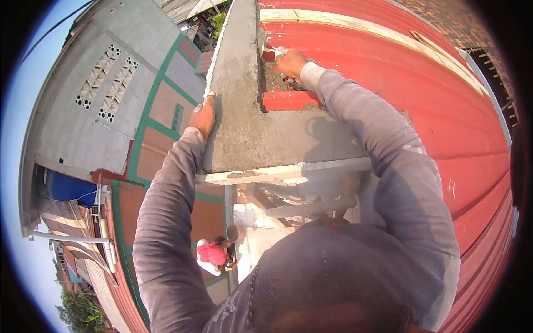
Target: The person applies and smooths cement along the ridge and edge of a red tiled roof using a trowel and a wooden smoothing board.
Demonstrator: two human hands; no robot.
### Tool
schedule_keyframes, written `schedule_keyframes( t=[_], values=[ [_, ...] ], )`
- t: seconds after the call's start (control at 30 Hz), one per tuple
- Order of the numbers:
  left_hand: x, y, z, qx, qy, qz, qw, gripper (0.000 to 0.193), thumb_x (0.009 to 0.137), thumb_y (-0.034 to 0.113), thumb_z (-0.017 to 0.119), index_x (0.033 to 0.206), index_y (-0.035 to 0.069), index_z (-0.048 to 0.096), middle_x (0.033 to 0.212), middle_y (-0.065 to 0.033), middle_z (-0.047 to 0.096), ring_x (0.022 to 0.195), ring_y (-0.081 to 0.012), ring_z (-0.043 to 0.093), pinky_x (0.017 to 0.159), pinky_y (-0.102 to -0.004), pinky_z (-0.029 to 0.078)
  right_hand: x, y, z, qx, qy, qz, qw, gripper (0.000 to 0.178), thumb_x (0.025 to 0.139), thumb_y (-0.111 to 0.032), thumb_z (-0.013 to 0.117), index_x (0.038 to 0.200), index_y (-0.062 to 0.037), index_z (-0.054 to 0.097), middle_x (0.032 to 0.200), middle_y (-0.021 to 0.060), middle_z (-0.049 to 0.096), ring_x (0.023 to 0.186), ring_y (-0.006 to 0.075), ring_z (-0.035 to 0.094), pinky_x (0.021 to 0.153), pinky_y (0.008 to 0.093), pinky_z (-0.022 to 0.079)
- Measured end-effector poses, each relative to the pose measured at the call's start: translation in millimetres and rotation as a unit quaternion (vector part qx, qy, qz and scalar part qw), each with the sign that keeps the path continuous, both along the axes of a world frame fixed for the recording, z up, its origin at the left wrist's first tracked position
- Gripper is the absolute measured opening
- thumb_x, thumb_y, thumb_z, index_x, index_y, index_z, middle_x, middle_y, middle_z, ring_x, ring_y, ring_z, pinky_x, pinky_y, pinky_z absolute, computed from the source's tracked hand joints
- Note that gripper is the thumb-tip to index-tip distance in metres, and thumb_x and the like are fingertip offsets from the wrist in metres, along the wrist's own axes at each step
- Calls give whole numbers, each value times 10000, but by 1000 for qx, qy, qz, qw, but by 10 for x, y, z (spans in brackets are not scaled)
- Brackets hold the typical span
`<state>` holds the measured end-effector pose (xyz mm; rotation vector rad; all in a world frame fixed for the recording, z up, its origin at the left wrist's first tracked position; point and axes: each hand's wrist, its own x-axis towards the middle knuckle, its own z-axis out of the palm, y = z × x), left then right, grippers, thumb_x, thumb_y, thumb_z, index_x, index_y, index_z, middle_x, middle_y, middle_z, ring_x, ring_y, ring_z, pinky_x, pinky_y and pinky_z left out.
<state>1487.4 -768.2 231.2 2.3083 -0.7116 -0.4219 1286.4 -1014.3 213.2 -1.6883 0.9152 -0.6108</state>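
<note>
A grey, L-shaped ledge of wet-looking mortar (239, 130) lies before me, with pale boards along its near edge. My left hand (204, 117) is at the ledge's left edge, gripping it, with most of its fingers hidden over the outer side. Farther off, my right hand (291, 64) is closed beside the ledge's inner edge, above the red roof sheet (377, 72). Something pale shows at its fingers and something dark below it; what it holds is too small to make out. Loose mortar (273, 79) lies on the red sheet below this hand.
A pale timber strip (361, 23) crosses the red roof. Below the ledge's near edge is a drop, with a pipe (311, 208) across it. Far below, a person in red and white (211, 253) is next to a bucket (234, 233). A grey building (119, 72) stands on the left.
</note>
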Motion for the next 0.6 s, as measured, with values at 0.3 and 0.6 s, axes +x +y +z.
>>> schedule_keyframes(
  t=[0.3, 0.6],
  values=[
    [-27, 28, -9, -18, 16, -11, 1000, 1005, 950, 714, 489, 1503, -126, 475, 1558, -313, 484, 1491, -399, 437, 1217, -406, 317, 569, -816, 176, -525, 329, 235, 749, 178, 800, -101, 674, 770, 29, 791, 843, 244, 759, 758, 343, 766, 676, 451, 603],
    [-175, -73, 50, -41, 63, -8, 997, 955, 948, 692, 519, 1499, -87, 508, 1525, -291, 525, 1462, -382, 468, 1199, -399, 333, 589, -1438, 379, -417, 416, 249, 769, 160, 816, -82, 695, 901, -8, 809, 926, 172, 791, 851, 317, 776, 742, 468, 602]
  ],
)
